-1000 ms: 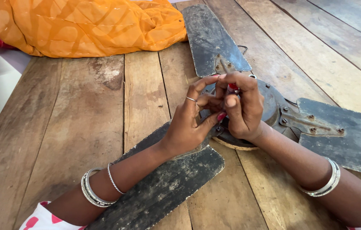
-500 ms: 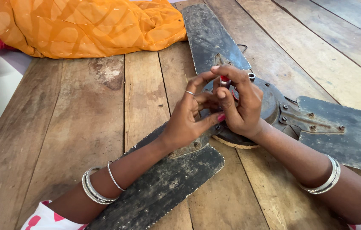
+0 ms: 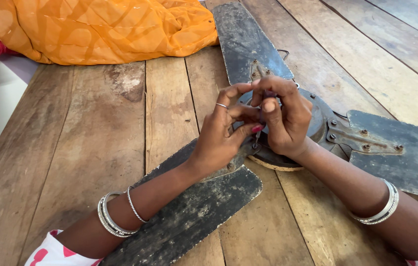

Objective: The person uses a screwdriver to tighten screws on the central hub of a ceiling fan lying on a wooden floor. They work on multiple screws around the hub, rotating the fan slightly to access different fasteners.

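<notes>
From the head camera, both hands meet over the hub of an old ceiling fan (image 3: pixel 317 129) that lies on a counter (image 3: pixel 95 148) of worn wooden planks. The left hand (image 3: pixel 226 133) has its fingers curled narrow, the thumb and forefinger arched toward the right hand, a thin ring on one finger. The right hand (image 3: pixel 285 120) is closed around a slim screwdriver (image 3: pixel 257 139) whose metal shaft points down, its tip at the fan's hub just beside the left thumb; the handle is mostly hidden inside the fist. The two hands touch at the fingertips.

Three dark, grimy blades spread from the hub: the far blade (image 3: pixel 246 42) runs up toward the top of the scene, the right blade (image 3: pixel 406 152) is bolted on by a rusty bracket, and the near blade (image 3: pixel 189 216) passes under the left forearm. Silver bangles (image 3: pixel 113 216) sit on the left wrist, another bangle (image 3: pixel 384 209) on the right. At the far left lies a crumpled orange cloth (image 3: pixel 100 27).
</notes>
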